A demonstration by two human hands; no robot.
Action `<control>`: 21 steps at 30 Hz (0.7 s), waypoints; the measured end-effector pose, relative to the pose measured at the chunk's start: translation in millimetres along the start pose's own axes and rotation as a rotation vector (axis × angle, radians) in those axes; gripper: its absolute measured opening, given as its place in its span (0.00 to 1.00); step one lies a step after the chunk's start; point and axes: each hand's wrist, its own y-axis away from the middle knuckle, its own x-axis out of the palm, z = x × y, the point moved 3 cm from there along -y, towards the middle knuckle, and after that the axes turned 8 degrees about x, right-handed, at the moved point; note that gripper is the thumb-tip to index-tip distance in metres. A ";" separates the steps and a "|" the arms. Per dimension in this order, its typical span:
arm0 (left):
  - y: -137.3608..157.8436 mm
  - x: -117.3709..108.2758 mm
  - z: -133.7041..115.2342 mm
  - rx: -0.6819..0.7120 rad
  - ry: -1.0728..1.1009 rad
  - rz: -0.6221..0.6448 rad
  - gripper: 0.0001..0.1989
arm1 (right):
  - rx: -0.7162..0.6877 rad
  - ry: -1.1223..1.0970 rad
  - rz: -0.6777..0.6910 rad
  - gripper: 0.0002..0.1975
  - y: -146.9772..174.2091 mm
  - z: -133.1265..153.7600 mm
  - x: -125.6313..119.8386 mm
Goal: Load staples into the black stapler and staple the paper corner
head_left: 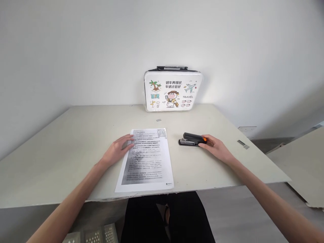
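A printed sheet of paper (149,162) lies flat near the table's front edge, its text facing up. My left hand (118,146) rests along the sheet's left edge, fingers stretched out and touching the paper. To the right of the sheet, a black stapler (193,138) with an orange spot sits on the table, its front end pointing left. The thumb and fingers of my right hand (215,146) grip its rear end; some of those fingers are hidden behind it.
A white carry case (174,91) with cartoon prints stands against the wall at the back of the table (63,152). A small strip of staples (158,120) lies in front of it. Another small grey piece (243,144) lies near the right edge.
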 end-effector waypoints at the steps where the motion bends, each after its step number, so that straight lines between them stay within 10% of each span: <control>1: -0.5 -0.5 -1.3 -0.004 -0.010 0.000 0.30 | -0.001 0.003 0.013 0.27 10.7 -1.1 -4.3; 9: -6.8 -2.6 -12.9 0.001 -0.126 -0.008 0.33 | 0.018 -0.036 0.020 0.24 62.3 -1.5 -22.6; 21: -23.1 -4.1 -48.3 0.165 -0.196 -0.104 0.22 | -0.009 -0.099 -0.132 0.24 50.0 10.8 -20.6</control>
